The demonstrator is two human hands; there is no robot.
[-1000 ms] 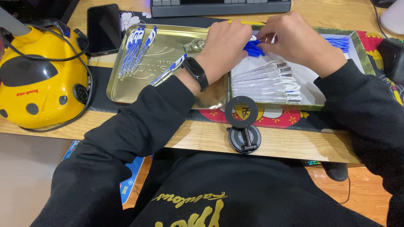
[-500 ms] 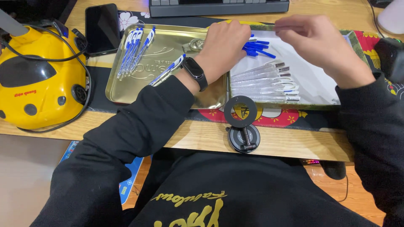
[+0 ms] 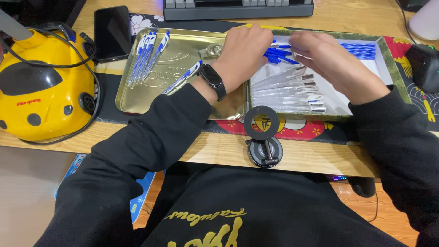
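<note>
Up close, both hands work over a white box of pen parts.
Head view: left hand [image 3: 242, 52] curls on blue pen pieces [image 3: 277, 53] inside the white box [image 3: 382, 68]; right hand [image 3: 334, 64] hovers beside them, grip unclear, above clear barrels [image 3: 288, 91].

A glossy gold metal tray [image 3: 137, 98] lies on a matt wooden desk [image 3: 219, 151], holding shiny white and blue plastic pens [image 3: 147, 56]. To its right, clear plastic barrels [image 3: 286, 89] rest on smooth white card lining a box [image 3: 386, 59]; at far left sits a glossy yellow plastic shell [image 3: 43, 98].
</note>
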